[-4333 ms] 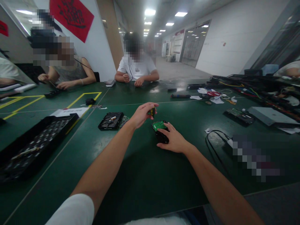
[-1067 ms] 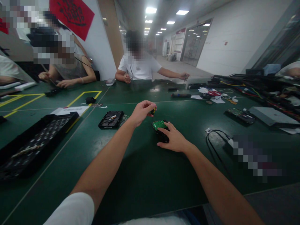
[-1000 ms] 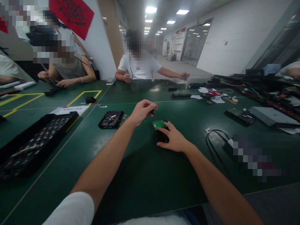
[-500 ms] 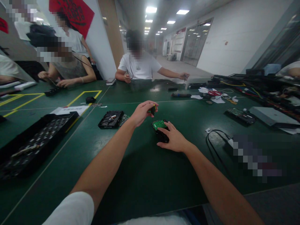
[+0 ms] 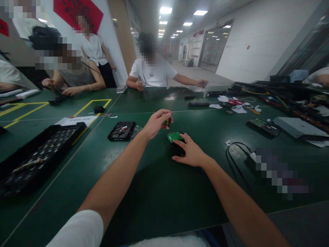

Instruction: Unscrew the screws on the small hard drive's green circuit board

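My left hand is closed around the black and yellow handle of a small screwdriver, upright over the far end of a hard drive. Its thin shaft is hard to make out, so whether the tip touches the drive I cannot tell. The drive lies on the table with its green circuit board facing up. My right hand grips the drive from the right, fingers over the board and thumb at the near edge, hiding part of it. Left of my hands rests another hard drive, black, with a circuit board beside it.
A long black tray of small parts stands on the green table at left. To the right are another drive, a grey box, a black cable and piled wires. Co-workers sit across the table.
The screwdriver handle has turned slightly in my left fingers, showing more yellow. My right hand and the drive stay put. A standing person in the background has shifted right.
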`<action>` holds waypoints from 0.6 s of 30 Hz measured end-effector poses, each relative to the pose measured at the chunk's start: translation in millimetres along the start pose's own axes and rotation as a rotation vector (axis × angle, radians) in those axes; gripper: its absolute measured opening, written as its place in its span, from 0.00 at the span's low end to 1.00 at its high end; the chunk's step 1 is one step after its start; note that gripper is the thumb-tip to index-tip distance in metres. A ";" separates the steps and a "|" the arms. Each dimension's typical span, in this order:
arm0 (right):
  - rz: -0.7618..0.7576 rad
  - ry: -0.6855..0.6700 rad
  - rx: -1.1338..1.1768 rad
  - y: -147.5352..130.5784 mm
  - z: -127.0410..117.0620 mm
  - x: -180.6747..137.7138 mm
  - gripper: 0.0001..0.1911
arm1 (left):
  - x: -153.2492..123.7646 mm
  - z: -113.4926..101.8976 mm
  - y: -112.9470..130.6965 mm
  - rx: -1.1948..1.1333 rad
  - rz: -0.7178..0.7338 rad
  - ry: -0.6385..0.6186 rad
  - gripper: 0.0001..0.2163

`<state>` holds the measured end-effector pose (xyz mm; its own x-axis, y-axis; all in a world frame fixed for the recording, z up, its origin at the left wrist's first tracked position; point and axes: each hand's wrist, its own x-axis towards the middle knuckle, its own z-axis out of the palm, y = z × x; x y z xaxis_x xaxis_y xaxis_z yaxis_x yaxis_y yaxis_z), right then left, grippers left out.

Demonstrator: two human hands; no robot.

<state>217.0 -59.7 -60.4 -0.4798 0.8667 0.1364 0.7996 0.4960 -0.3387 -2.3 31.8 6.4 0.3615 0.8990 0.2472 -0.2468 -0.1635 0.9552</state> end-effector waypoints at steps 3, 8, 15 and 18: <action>0.006 0.003 0.008 -0.4 0.2 0.3 0.48 | 1.7 -2.0 -1.5 -0.043 -0.007 -0.006 0.15; 0.013 0.000 0.014 -1.2 -0.3 0.2 0.48 | 3.0 -4.0 -3.8 -0.059 -0.008 0.036 0.13; 0.013 -0.010 0.009 -0.5 -0.6 -0.2 0.48 | 2.3 -1.5 -4.2 -0.010 0.020 0.114 0.17; 0.015 -0.010 0.011 -0.4 -0.3 0.0 0.48 | 2.0 -0.7 -3.0 -0.014 0.032 0.085 0.18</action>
<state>216.8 -59.9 -60.0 -0.4719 0.8732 0.1217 0.8026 0.4826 -0.3505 -1.5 34.4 4.0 0.2758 0.9249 0.2619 -0.2693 -0.1872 0.9447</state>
